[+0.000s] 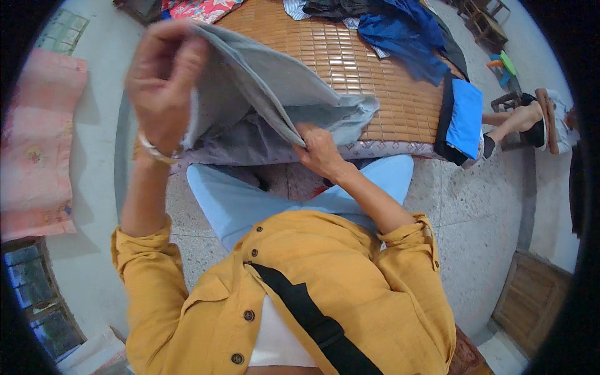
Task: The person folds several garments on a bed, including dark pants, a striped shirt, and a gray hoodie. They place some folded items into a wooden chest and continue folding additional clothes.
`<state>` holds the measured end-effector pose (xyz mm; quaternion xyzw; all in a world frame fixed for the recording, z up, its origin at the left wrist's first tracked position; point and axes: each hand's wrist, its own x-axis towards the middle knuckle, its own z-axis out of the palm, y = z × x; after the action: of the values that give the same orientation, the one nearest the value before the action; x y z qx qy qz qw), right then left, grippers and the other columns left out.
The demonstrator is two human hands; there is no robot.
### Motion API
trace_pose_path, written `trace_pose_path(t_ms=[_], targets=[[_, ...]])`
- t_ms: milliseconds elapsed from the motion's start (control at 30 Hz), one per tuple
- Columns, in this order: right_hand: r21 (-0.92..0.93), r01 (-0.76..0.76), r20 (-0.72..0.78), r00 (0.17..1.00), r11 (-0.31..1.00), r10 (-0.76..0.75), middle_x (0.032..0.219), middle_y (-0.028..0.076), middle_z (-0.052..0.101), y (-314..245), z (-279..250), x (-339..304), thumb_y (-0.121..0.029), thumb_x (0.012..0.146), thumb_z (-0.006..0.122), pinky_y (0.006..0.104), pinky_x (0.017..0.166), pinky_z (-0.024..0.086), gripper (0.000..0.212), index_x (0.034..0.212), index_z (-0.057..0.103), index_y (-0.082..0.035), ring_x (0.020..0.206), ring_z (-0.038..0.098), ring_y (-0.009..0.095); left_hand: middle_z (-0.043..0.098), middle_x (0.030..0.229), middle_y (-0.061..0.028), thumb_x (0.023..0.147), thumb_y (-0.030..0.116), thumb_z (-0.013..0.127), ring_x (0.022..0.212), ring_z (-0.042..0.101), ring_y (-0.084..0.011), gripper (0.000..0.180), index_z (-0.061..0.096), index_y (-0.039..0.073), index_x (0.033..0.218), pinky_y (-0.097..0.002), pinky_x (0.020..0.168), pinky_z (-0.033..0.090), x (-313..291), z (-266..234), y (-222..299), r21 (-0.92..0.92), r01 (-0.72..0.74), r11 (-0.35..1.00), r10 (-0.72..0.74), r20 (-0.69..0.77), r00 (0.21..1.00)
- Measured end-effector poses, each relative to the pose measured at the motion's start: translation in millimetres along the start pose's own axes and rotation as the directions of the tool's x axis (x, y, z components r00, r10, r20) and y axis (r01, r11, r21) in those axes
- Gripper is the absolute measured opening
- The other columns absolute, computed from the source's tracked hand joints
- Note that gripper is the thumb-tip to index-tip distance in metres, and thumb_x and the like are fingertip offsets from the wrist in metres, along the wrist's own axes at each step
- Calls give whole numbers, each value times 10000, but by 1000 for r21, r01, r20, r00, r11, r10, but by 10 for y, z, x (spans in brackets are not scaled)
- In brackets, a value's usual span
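Note:
A pale grey cloth garment (297, 78) is stretched between my hands above the near edge of a bed; I cannot tell what kind of garment it is. My left hand (161, 81), raised at the upper left, has its fingers curled around the garment's top corner. Lower and closer to me, my right hand (320, 150) grips an edge of the same cloth between thumb and fingers. Folds of the garment hang down between the two hands, and its far end rests on the bamboo mat (390, 115).
Dark blue clothes (400, 37) lie heaped at the mat's far right. A folded bright blue and black stack (465, 119) sits at the bed's right corner. Red floral cloth (200, 9) lies at the far left. Another person (531, 122) sits at the right. A pink curtain (40, 144) hangs at the left.

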<state>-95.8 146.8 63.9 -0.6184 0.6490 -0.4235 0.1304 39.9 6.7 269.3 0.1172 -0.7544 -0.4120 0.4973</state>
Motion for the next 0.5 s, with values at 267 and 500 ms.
trace_pose_path(t_ms=[267, 500], targets=[[-252, 159, 314, 946, 955, -75, 821, 105, 593, 307, -505, -183, -100, 632, 676, 414, 768, 423, 271, 869, 550, -62, 886, 556, 303, 618, 994, -76, 816, 41, 604, 796, 603, -142, 238, 611, 15, 1053, -243, 703, 491, 699, -1360, 227, 313, -180, 932, 251, -201, 947], [-468, 479, 367, 870, 742, -330, 891, 39, 556, 231, -961, -188, -126, 631, 642, 371, 860, 374, 196, 817, 592, -87, 916, 515, 216, 606, 1012, -148, 803, 49, 543, 947, 571, -263, 252, 572, -29, 1041, -334, 833, 469, 711, -1889, 327, 902, -300, 312, 534, 95, 840]])
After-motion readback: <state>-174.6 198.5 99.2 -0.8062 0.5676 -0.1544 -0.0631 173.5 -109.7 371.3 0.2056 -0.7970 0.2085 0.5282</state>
